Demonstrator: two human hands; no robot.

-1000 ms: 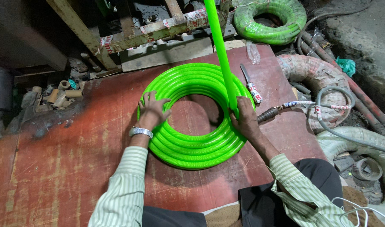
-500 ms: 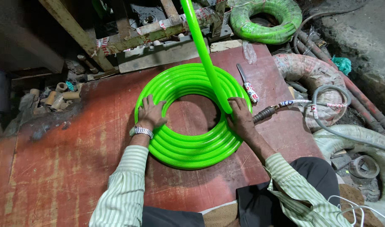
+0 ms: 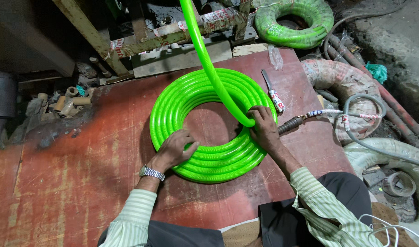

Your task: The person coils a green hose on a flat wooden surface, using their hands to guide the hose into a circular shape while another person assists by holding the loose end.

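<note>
Both hands (image 3: 175, 148) (image 3: 263, 127) on hose coil (image 3: 209, 160), fingertips seemingly hidden

The scene is lit from above and in front, brightest on the green hose coil (image 3: 209, 132), whose ribbed surface carries small glints. Beyond the coil, the upper left corner is sunk in deep shadow. A soft sheen is seen on the red board (image 3: 81, 164). Focus is sharp throughout; slight wide-angle bending is noticed at the edges.
</note>
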